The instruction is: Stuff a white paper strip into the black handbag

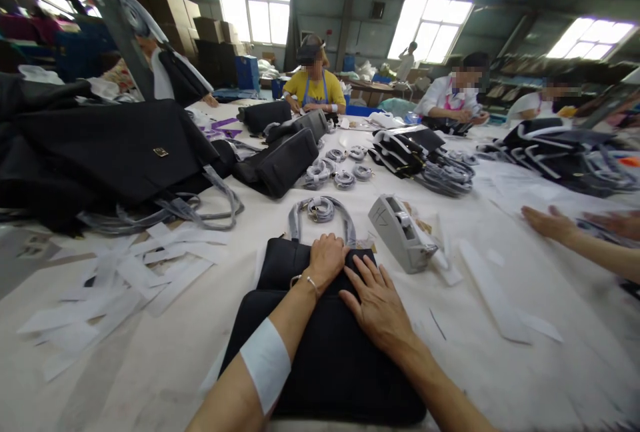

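A black handbag [345,365] lies flat on the white-covered table in front of me, its grey plastic-wrapped handle [294,222] pointing away. My left hand [327,260] is at the bag's top edge near the handle's base, its fingers curled together; what they hold, if anything, is hidden. My right hand [377,299] rests flat on the bag's upper right part, fingers spread. A coiled wrapped strap [320,209] lies inside the handle's loop. To the right of the handle stands a grey tape dispenser [403,235].
Black bags [115,152] are heaped at the left above white paper strips [125,279]. More bags [280,162] and coiled straps [345,179] lie ahead. Another person's hands [550,224] reach in at the right; several people are around the table.
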A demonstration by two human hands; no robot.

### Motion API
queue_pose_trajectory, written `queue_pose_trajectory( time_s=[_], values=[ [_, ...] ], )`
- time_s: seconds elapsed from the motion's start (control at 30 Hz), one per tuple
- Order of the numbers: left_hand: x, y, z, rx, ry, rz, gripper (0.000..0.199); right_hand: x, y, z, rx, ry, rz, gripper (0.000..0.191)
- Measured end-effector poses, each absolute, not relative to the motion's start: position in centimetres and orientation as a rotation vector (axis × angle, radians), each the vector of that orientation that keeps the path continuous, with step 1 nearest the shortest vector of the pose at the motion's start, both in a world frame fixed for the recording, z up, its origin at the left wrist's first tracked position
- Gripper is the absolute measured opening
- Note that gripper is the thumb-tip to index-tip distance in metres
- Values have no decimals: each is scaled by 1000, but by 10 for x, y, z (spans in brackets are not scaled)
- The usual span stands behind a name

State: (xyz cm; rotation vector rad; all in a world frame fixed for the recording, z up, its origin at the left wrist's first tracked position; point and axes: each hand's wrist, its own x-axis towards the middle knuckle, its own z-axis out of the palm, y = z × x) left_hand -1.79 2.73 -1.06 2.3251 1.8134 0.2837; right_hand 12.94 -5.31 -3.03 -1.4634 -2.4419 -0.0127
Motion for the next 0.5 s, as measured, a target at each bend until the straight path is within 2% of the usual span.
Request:
queue_pose_trajectory(
  time_s=[0.13, 0.23, 0.3, 0.4, 0.5],
  values=[
    [-16, 29, -21, 2319, 1780, 314, 35, 146, -62, -21, -1316, -2161, 175, 29],
    [-18, 32, -25, 2302, 1759, 320, 34, 162, -79, -8, -1321, -1886, 248, 24],
    [-19, 35, -26, 2290, 1748, 321, 32, 163, -93, -1, -1336, -1910, 223, 24],
    [-19, 37, -19, 2279, 1753, 334, 29, 150, -110, -1, -1305, -2254, 165, 33],
    [-22, 31, 0, 2298, 1728, 526, 23, 133, -115, -13, -1355, -2481, 83, 51]
  ],
)
